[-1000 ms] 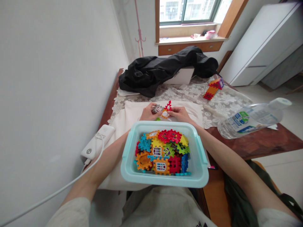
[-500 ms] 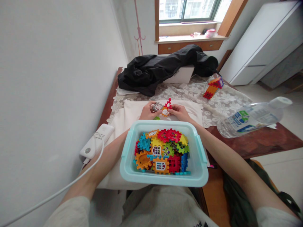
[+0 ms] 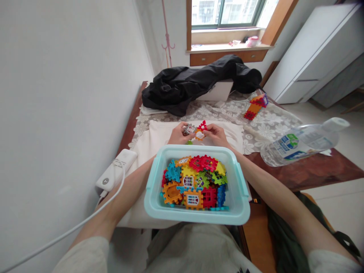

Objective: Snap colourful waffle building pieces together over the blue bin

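Observation:
Beyond the light-blue tub, my left hand [image 3: 178, 134] is closed on a grey building block panel [image 3: 190, 129] with a white window. My right hand [image 3: 215, 134] pinches an orange building block panel [image 3: 200, 135], also with a white insert, beside the grey one. A red pointed piece [image 3: 203, 125] stands at the orange panel's upper edge. Grey and orange meet edge to edge; whether they are locked together I cannot tell. Below my fingers a green piece [image 3: 189, 142] shows partly, the rest hidden behind the tub.
The light-blue tub [image 3: 196, 217], full of coloured panels, sits close to my body between my forearms. A bottle [image 3: 301, 142] stands at the right, a white power strip [image 3: 116, 168] at the left. Farther back are a built block shape [image 3: 255, 107] and black cloth [image 3: 199, 81].
The red pointed piece and the orange panel have tilted slightly and shifted a little to the right. Both hands keep their hold in nearly the same place.

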Demonstrator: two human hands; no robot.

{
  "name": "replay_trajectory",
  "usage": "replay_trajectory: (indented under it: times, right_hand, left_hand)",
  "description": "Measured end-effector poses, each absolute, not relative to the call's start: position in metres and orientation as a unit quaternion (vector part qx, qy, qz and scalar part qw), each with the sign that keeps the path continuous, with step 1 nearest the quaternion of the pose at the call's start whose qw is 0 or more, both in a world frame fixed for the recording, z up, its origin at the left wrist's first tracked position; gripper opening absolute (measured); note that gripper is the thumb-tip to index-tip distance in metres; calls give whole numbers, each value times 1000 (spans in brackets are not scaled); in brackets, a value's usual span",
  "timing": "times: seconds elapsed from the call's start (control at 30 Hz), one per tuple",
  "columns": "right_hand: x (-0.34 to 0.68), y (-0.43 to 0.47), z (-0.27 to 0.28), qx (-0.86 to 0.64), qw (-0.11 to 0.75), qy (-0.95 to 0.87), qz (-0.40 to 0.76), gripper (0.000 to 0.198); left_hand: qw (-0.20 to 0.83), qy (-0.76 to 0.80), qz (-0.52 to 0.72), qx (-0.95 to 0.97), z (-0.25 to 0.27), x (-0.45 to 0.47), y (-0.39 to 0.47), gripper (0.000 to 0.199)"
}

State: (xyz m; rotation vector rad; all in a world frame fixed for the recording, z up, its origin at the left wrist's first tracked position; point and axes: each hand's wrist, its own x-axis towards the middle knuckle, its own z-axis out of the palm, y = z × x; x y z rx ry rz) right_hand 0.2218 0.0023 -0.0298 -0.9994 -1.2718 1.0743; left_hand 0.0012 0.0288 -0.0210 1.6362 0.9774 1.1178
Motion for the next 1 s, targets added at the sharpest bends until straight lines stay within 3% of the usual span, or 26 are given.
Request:
replay_trajectory:
  times: [0.3, 0.63, 1.0]
  right_hand:
    - [222, 2, -27, -415, 581, -578, 395, 42]
    - [220, 2, -32, -383, 616, -555, 406, 35]
    - [221, -5, -19, -414, 528, -586, 454, 50]
  left_hand:
    - [486, 384, 435, 653, -10, 3, 23, 54]
    - [501, 384, 432, 645, -4, 6, 18, 46]
    - [534, 409, 451, 586, -6, 2, 18, 56]
